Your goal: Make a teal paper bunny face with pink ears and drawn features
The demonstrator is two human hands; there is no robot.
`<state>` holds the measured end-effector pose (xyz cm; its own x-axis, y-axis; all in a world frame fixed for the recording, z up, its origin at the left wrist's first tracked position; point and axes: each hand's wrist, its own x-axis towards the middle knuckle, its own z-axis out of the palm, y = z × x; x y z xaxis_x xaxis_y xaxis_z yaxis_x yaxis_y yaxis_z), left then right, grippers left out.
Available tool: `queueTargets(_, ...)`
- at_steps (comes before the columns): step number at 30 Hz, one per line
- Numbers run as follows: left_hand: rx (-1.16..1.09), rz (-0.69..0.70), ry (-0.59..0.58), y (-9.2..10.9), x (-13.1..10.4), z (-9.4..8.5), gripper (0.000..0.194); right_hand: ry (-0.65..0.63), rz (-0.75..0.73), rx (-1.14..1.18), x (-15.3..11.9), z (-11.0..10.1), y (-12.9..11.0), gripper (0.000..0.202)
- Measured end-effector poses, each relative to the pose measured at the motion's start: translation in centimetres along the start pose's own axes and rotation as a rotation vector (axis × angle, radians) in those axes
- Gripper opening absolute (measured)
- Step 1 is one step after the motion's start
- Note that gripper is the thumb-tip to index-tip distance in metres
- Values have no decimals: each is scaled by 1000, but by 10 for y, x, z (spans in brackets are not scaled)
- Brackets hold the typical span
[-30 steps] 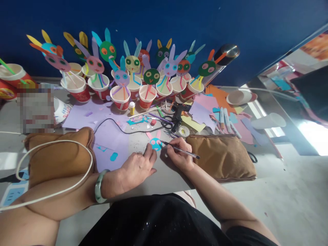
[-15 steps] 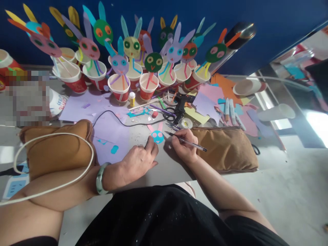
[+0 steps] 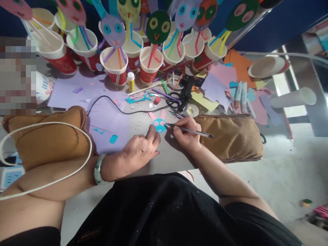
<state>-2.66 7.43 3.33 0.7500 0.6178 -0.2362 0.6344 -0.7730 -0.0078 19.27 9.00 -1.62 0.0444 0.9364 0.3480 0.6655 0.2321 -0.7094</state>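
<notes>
A blue paper rabbit face [image 3: 160,129] with pink ears and pink eyes lies flat on the grey table. My left hand [image 3: 140,152], with a jade-like bangle at the wrist, has its fingers curled, and the fingertips press the face's lower left edge. In my right hand [image 3: 188,135] is a pen [image 3: 196,131], gripped like a writing tool. Its tip is at the pink eye on the right side; whether it touches the paper I cannot tell.
Paper cups [image 3: 114,65] with rabbit-head figures stand along the back. Behind my right hand are a black glue gun [image 3: 188,89], scissors [image 3: 173,99] and a tape roll [image 3: 191,111]. Brown cushions [image 3: 230,136] flank my arms. A glue stick [image 3: 131,82] and purple paper [image 3: 110,119] lie left.
My right hand has brought the pen tip from beside the rabbit face onto its right eye area. The view has tilted down and closer; my left hand stays at the face's edge.
</notes>
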Motion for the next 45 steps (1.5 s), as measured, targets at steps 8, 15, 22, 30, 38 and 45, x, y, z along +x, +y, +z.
queueTargets(8, -38, -14, -5, -1, -3, 4, 63, -40, -69, -63, 0, 1, 1, 10)
queueTargets(15, 59, 20, 25, -2, -5, 3, 62, -38, -86, -52, -2, 2, 1, 11)
queueTargets(22, 42, 18, 2, -2, -3, 5, 62, -43, -82, -50, -4, 2, 3, 11)
queueTargets(30, 9, 9, 1, -2, -2, 7, 64, -34, -115, -57, -3, 3, 2, 12)
queueTargets(38, -1, 7, -5, -2, -3, 9, 65, -55, -109, -72, -2, 3, 0, 12)
queueTargets(45, -40, 0, -16, -2, -3, 13, 68, -29, -162, -71, -1, 4, 1, 10)
